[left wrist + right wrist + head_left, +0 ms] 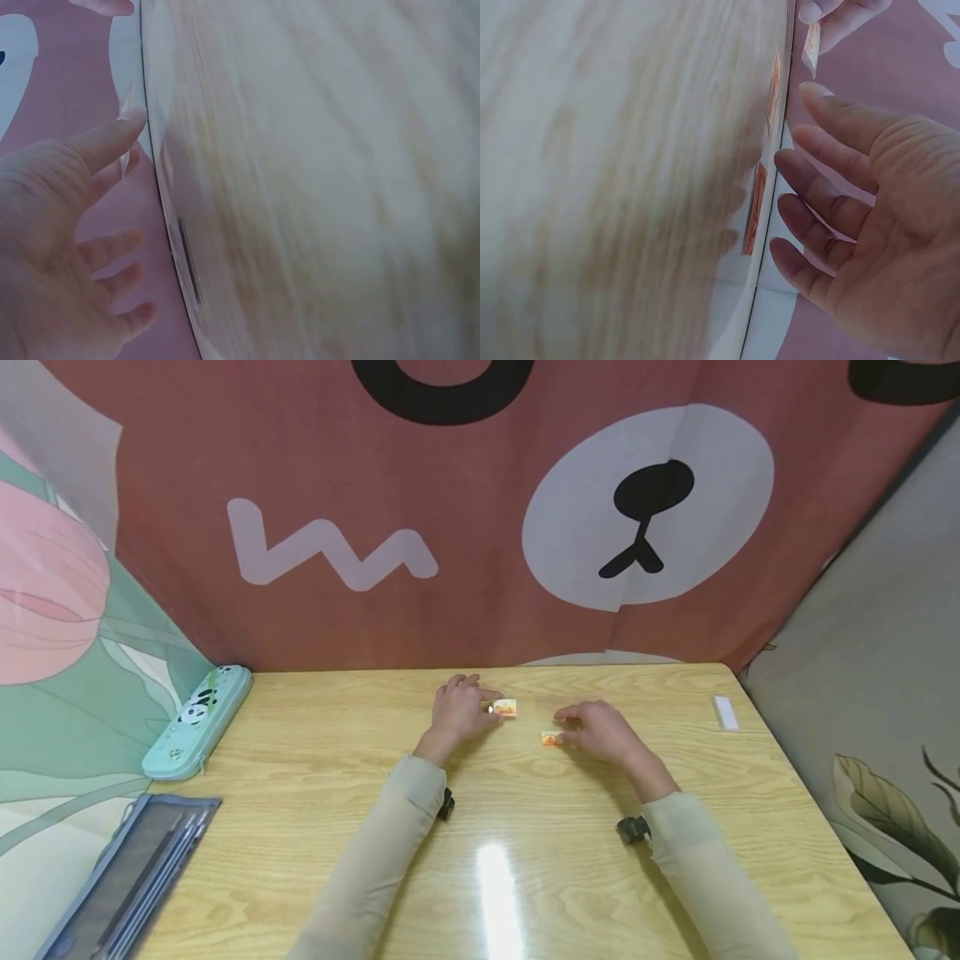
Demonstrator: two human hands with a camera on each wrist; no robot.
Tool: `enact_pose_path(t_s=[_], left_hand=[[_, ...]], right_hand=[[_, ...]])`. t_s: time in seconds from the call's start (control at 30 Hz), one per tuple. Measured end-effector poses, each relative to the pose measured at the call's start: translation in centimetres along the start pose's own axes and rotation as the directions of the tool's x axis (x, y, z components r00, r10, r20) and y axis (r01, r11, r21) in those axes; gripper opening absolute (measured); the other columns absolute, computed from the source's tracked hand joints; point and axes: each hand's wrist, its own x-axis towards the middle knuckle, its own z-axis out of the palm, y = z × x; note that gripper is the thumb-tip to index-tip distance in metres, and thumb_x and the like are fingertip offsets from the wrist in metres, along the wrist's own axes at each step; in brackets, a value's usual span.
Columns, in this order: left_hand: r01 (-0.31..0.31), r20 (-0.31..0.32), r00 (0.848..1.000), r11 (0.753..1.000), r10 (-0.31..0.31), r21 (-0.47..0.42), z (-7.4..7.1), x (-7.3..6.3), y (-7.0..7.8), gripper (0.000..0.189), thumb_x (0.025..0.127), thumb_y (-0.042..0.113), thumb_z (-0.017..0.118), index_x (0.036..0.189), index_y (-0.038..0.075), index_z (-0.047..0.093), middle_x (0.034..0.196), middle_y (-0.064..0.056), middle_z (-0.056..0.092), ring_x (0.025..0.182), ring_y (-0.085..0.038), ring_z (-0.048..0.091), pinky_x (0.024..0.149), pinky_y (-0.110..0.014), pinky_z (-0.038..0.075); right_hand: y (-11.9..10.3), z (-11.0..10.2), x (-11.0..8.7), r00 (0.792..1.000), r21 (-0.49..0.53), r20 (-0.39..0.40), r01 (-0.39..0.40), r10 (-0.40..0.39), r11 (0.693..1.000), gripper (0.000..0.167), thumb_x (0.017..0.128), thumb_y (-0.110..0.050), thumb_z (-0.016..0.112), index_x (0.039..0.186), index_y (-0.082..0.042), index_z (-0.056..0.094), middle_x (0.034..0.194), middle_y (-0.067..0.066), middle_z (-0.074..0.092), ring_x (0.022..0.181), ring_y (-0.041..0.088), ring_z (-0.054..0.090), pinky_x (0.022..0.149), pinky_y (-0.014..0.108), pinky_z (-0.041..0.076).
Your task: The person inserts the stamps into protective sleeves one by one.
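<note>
My left hand [459, 708] pinches a small yellow-and-orange printed paper piece [505, 707] between thumb and forefinger, raised off the wooden table [322, 760]. Seen edge-on in the left wrist view, the paper [125, 161] is a thin pale strip behind the thumb; the other fingers spread loosely. To the right, my right hand [600, 729] hovers over a similar orange piece [551, 738], thumb tip close beside it. In the right wrist view the right hand [885, 202] has relaxed, parted fingers and holds nothing. Orange patches [755, 210] show on the glossy tabletop beside its fingertips.
A white block [726, 713] lies near the table's right edge. On the left are a light-blue panda pencil case [198, 722] and a blue-edged mesh pouch [138, 877] with pens in it. A bear-print cloth [450, 627] hangs behind the table.
</note>
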Motion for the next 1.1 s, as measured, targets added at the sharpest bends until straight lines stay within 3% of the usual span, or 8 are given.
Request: enact_pose_path(t_s=[0.23,0.6,0.87,1.1], left_hand=[[0.012,0.031,0.999,1.0,-0.013,0.026,0.1,0.0,-0.2,0.046,0.09,0.051,0.074,0.134,0.043,0.065,0.162,-0.007,0.04,0.151,-0.033,0.03,0.123,-0.055,0.026],[0.043,0.071,0.997,0.999,-0.041,-0.016,0.3,0.2,-0.3,0.053,0.089,0.053,0.073,0.139,0.04,0.061,0.161,-0.006,0.041,0.149,-0.033,0.033,0.122,-0.056,0.025],[0.019,0.042,0.999,1.0,-0.018,-0.013,0.2,0.0,0.1,0.068,0.088,0.056,0.073,0.149,0.038,0.05,0.163,-0.01,0.036,0.149,-0.036,0.034,0.121,-0.058,0.026],[-0.009,0.019,1.0,0.995,0.011,-0.102,0.4,0.4,0.7,0.069,0.09,0.056,0.07,0.152,0.035,0.047,0.163,-0.012,0.036,0.149,-0.038,0.034,0.12,-0.062,0.027]], right_hand=[[-0.4,0.1,0.1,0.999,-0.075,-0.001,0.051,-0.051,0.996,0.036,0.088,-0.022,0.079,0.12,-0.008,0.073,0.108,0.011,0.076,0.102,0.029,0.069,0.095,0.049,0.054],[-0.4,0.4,0.3,0.999,-0.098,0.01,0.051,-0.05,0.994,0.033,0.087,-0.021,0.081,0.117,-0.01,0.075,0.106,0.009,0.076,0.101,0.027,0.069,0.095,0.048,0.053],[-0.5,0.6,0.4,0.999,-0.113,0.002,0.053,-0.054,0.992,0.034,0.086,-0.021,0.082,0.117,-0.008,0.075,0.103,0.009,0.076,0.098,0.026,0.066,0.094,0.047,0.052],[-0.2,0.8,0.3,0.998,-0.102,-0.018,0.058,-0.06,0.993,0.031,0.084,-0.02,0.083,0.113,-0.01,0.076,0.1,0.006,0.075,0.095,0.024,0.065,0.09,0.046,0.053]])
